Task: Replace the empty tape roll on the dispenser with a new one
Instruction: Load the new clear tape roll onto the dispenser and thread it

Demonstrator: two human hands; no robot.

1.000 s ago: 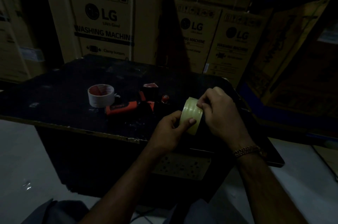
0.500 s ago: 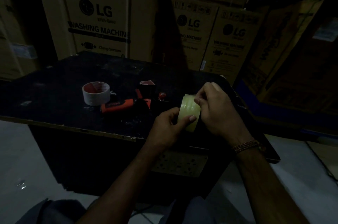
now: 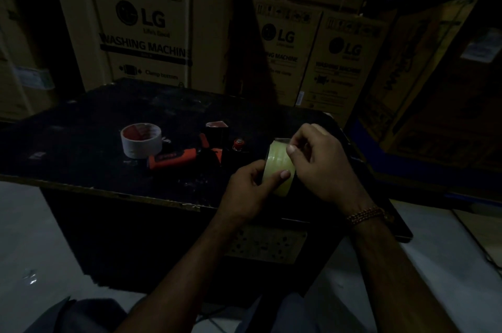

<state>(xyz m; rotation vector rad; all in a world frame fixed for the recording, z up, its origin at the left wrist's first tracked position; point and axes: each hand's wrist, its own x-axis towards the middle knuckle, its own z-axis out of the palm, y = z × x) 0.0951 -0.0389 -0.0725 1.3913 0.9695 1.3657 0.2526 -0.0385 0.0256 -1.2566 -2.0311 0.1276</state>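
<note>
Both hands hold the new tape roll on its edge above the near right part of the black table. Left hand grips the roll from the left, thumb on its outer band. Right hand pinches at the top of the roll with thumb and forefinger. To the left, the orange dispenser lies on the table, and the white empty roll stands just beside its handle. Cardboard boxes are stacked behind.

LG washing-machine cartons stacked behind a black table
</note>
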